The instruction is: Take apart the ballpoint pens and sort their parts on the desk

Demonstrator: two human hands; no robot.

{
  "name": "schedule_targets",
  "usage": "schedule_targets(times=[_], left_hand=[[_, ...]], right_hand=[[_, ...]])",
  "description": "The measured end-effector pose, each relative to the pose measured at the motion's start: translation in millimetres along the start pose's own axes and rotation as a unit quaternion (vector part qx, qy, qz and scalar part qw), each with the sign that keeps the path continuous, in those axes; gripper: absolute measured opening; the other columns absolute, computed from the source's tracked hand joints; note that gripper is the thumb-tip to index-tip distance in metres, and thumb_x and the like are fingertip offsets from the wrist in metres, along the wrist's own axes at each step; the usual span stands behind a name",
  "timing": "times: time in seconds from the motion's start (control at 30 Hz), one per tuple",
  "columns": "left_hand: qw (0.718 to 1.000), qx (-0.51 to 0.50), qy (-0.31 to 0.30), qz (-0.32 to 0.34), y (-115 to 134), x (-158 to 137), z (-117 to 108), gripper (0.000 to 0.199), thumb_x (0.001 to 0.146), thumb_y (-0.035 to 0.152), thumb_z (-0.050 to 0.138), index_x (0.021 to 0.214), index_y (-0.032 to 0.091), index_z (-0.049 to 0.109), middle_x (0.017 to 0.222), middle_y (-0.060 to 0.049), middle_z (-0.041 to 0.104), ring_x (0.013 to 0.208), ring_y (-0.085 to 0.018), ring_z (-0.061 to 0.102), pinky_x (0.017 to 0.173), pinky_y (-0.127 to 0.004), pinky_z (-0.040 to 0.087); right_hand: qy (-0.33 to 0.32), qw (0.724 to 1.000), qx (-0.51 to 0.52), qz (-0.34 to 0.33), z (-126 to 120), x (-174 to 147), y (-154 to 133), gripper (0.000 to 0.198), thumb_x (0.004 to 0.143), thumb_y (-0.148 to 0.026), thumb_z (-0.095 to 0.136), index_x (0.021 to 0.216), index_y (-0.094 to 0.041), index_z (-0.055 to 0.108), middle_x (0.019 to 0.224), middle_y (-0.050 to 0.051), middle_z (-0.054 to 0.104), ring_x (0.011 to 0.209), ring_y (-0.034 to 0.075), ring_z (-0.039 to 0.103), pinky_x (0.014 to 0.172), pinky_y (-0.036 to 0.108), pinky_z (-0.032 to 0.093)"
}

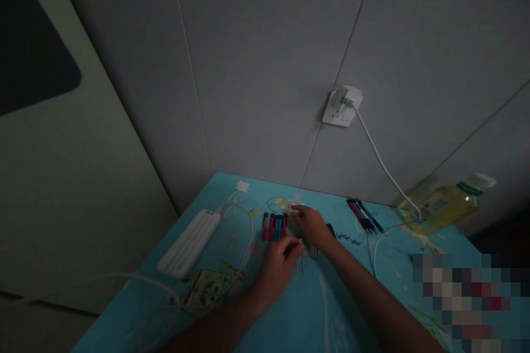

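Thin rod (302, 260) is at your left hand (279, 259), low over the tabletop (285, 314), dead center of your reach. Left fingers look pinched on it; too dim to read the detail. Clock positions below are from that pinch.

Right hand (311, 225) at 1 o'clock, just beside, fingers curled down at the pale small parts (290, 208) at 11. Can't tell if those fingers have closed on anything.

Row of red and blue pen barrels (274, 226) at 10, near the left hand. Grey pieces (314, 251) at 4, under your right wrist. Dark spiral strip (348, 239) at 3, near the forearm. Bundle of dark pens (364, 215) at 2.

Farther out: bottle of yellow liquid (449, 207) tilted between 2 and 3, long white block (190, 242) at 9, white plug (242, 186) at 10. Wall socket (336, 116) with a charger (351, 96) at 1.
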State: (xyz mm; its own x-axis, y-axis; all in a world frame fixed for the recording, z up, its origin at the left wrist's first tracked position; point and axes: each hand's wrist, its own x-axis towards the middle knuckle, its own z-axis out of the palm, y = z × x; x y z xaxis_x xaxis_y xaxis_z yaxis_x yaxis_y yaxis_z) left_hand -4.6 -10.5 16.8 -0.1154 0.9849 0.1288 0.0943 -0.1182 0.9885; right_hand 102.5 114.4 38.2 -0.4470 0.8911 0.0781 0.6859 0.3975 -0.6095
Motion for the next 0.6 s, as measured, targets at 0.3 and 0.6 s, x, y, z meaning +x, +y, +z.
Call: schedule_targets(times=[0.3, 0.6], left_hand=[[0.999, 0.021, 0.030, 0.009, -9, 8, -4, 0.022, 0.089, 0.032, 0.055, 0.080, 0.014, 0.064, 0.063, 0.002, 0.057, 0.057, -0.011, 0.049, 0.054, -0.021, 0.035], [0.997, 0.054, 0.058, 0.016, -4, 10, -10, 0.026, 0.088, 0.036, 0.058, 0.094, 0.014, 0.070, 0.078, -0.004, 0.069, 0.069, -0.015, 0.060, 0.061, -0.023, 0.042]], right_hand=[[-0.126, 0.960, 0.241, -0.070, -29, -49, -14, 0.032, 0.090, -0.043, 0.056, 0.090, -0.014, 0.071, 0.083, 0.005, 0.072, 0.076, 0.017, 0.063, 0.069, 0.025, 0.047], [-0.063, 0.986, 0.146, -0.059, -33, -36, -10, 0.028, 0.088, -0.039, 0.058, 0.083, -0.016, 0.074, 0.077, 0.004, 0.073, 0.072, 0.017, 0.065, 0.066, 0.024, 0.047]])
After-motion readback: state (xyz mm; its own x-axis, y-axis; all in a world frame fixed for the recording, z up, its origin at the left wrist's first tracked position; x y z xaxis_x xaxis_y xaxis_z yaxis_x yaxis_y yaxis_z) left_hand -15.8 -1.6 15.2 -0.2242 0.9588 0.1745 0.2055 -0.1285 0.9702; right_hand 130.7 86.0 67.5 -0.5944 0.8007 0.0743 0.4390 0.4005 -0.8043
